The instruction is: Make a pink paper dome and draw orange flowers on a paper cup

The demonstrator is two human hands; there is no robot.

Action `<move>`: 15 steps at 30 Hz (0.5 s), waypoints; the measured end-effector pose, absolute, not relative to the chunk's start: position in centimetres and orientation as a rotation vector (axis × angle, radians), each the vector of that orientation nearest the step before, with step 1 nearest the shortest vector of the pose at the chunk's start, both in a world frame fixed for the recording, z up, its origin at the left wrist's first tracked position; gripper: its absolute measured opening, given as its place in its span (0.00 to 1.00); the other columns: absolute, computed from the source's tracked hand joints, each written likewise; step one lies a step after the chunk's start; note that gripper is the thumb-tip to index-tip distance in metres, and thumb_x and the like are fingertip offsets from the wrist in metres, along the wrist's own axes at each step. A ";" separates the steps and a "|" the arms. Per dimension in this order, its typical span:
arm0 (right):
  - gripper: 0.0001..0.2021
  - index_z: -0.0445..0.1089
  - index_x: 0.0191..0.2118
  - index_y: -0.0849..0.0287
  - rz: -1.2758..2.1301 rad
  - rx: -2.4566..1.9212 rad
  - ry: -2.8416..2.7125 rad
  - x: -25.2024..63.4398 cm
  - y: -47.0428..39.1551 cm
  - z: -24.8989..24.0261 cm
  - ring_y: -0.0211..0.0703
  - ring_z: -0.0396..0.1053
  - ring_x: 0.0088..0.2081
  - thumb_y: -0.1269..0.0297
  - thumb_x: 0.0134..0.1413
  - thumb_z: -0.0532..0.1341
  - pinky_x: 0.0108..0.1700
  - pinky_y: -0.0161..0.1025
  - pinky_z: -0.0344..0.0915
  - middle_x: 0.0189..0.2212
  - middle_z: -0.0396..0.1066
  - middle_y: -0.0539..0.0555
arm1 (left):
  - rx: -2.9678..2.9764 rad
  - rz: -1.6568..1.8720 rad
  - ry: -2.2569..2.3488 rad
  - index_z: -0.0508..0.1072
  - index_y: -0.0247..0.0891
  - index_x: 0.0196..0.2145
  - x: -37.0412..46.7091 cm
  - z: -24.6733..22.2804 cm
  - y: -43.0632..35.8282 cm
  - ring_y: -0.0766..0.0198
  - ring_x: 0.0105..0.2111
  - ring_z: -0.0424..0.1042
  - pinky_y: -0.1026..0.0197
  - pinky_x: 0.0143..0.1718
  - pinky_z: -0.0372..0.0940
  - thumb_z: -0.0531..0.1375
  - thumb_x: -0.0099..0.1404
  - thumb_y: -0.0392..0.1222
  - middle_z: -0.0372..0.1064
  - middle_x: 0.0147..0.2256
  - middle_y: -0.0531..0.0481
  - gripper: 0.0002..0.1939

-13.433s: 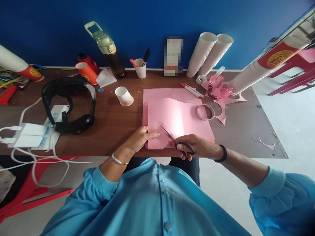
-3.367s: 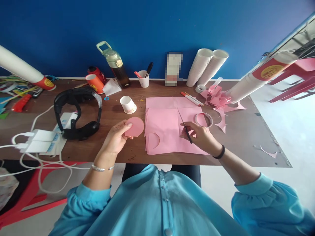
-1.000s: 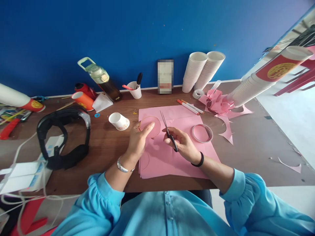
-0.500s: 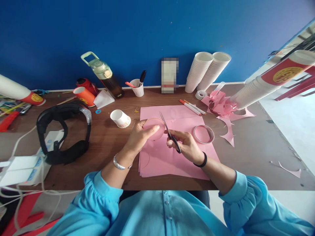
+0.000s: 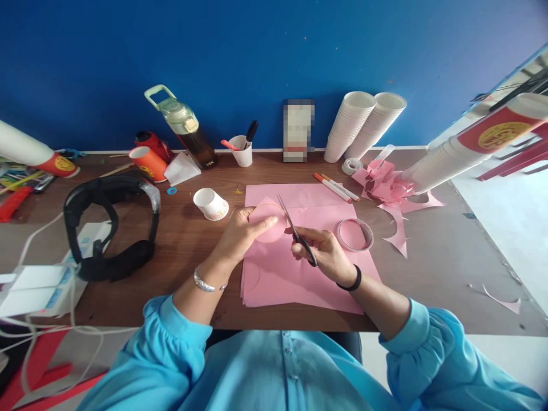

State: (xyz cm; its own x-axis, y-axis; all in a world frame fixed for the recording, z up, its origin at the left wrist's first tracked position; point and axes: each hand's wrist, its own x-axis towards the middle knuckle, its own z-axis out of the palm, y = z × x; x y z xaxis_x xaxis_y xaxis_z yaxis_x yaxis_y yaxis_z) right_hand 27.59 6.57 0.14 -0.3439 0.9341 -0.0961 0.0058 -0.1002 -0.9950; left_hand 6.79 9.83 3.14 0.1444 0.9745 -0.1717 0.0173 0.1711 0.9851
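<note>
My left hand (image 5: 248,229) pinches a pink paper piece (image 5: 266,216) with a round outline drawn in orange, thumb on top. My right hand (image 5: 324,251) grips a pair of scissors (image 5: 305,245) with black handles, its thumb and fingers at the loops. The scissors' blades point away from me along the right edge of the paper piece; whether they touch it I cannot tell. Beneath both hands lies a stack of pink paper sheets (image 5: 299,285), with part of a curved line at its left. A roll of tape (image 5: 355,235) rests on the sheets beside my right hand.
A paper cup (image 5: 210,204) lies tilted left of the sheets. Markers (image 5: 336,188) and pink scraps (image 5: 383,182) lie to the right. Stacked cups (image 5: 349,125), a phone-like blurred object (image 5: 298,131) and a bottle (image 5: 188,128) stand by the wall. A black headset (image 5: 113,228) lies left.
The view has shifted slightly. A pointed corner of pink paper now shows above the drawn circle in my left hand. The scissors stay at the paper's right edge.
</note>
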 end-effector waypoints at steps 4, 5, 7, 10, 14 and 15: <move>0.24 0.79 0.49 0.60 1.573 -1.082 -1.378 27.6 6.6 0.1 0.37 0.66 0.25 0.50 0.50 0.72 0.30 0.37 0.66 0.24 0.68 0.49 | 1.182 0.957 1.198 0.82 0.34 0.32 6.7 3.1 9.8 0.61 0.28 0.74 0.62 0.30 0.68 0.70 0.57 0.50 0.78 0.28 0.49 0.14; 0.24 0.79 0.49 0.60 1.575 -1.079 -1.375 27.6 6.6 0.1 0.36 0.66 0.25 0.50 0.50 0.72 0.30 0.37 0.66 0.24 0.68 0.48 | 1.195 0.953 1.208 0.82 0.34 0.31 6.7 3.1 9.8 0.61 0.28 0.74 0.63 0.30 0.68 0.70 0.57 0.50 0.77 0.28 0.49 0.14; 0.23 0.79 0.48 0.60 1.574 -1.073 -1.376 27.5 6.6 0.1 0.36 0.66 0.25 0.51 0.50 0.73 0.30 0.36 0.66 0.24 0.68 0.48 | 1.219 0.951 1.220 0.82 0.34 0.31 6.7 3.2 9.8 0.60 0.29 0.74 0.62 0.30 0.68 0.69 0.57 0.50 0.78 0.28 0.49 0.14; 0.23 0.79 0.48 0.59 1.574 -1.070 -1.376 27.5 6.6 0.1 0.36 0.66 0.25 0.50 0.49 0.73 0.29 0.37 0.66 0.24 0.68 0.48 | 1.236 0.948 1.225 0.82 0.35 0.31 6.8 3.3 9.8 0.59 0.30 0.75 0.62 0.32 0.68 0.69 0.57 0.50 0.78 0.29 0.48 0.14; 0.24 0.79 0.48 0.59 1.578 -1.077 -1.367 27.5 6.6 0.0 0.36 0.66 0.25 0.50 0.48 0.73 0.29 0.36 0.66 0.24 0.67 0.48 | 1.209 0.952 1.224 0.81 0.34 0.30 6.9 3.1 9.8 0.61 0.28 0.73 0.63 0.29 0.67 0.69 0.57 0.51 0.77 0.27 0.49 0.14; 0.24 0.79 0.48 0.60 1.577 -1.079 -1.367 27.6 6.6 0.0 0.36 0.66 0.25 0.50 0.48 0.73 0.29 0.36 0.66 0.24 0.67 0.48 | 1.196 0.958 1.217 0.81 0.35 0.30 6.9 3.1 9.8 0.61 0.28 0.73 0.63 0.29 0.66 0.70 0.57 0.51 0.77 0.27 0.49 0.15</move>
